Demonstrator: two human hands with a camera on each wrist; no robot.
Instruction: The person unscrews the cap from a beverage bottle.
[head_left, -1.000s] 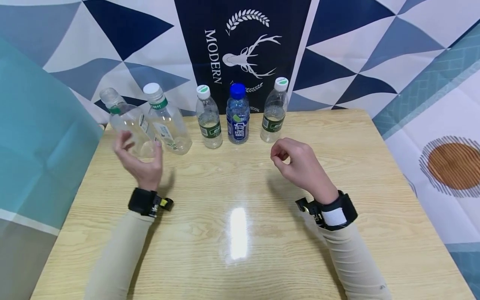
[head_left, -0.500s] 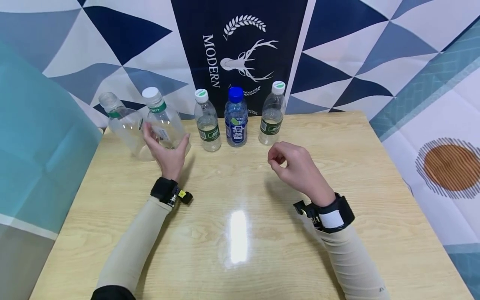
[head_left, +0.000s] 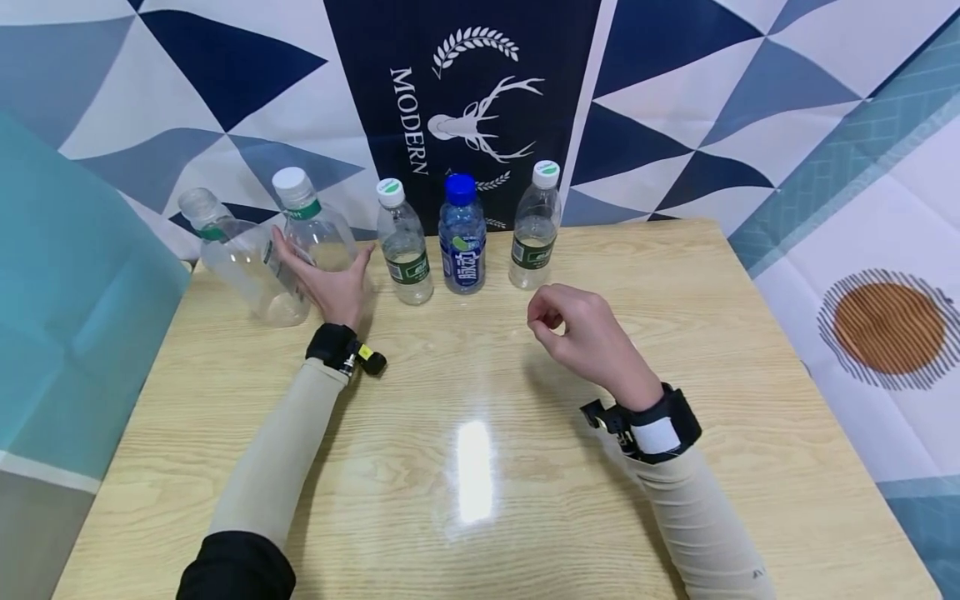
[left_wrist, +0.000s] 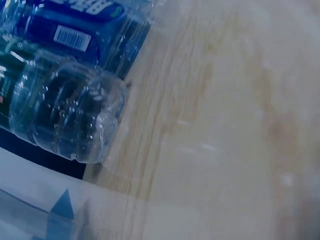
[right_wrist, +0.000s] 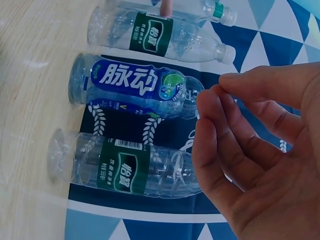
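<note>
Five bottles stand in a row at the back of the wooden table (head_left: 735, 350). My left hand (head_left: 324, 265) wraps around the lower body of the clear bottle with the white cap (head_left: 306, 218), fingers on its left side, thumb on its right. Left of it leans another clear bottle (head_left: 240, 260). My right hand (head_left: 546, 318) hovers over the table in front of the row, its fingers loosely curled and holding nothing; the right wrist view shows this hand (right_wrist: 216, 94) empty too. The left wrist view shows only bottle bases and table.
Right of the held bottle stand a green-labelled bottle (head_left: 406, 248), a blue bottle (head_left: 461, 242) and another green-labelled bottle (head_left: 534, 233). A patterned cloth (head_left: 675, 100) hangs right behind the row. Bare wood lies between the bottles and the near edge.
My left hand moved right from the leftmost clear bottle to the white-capped one and closed around it. The right hand stayed almost still.
</note>
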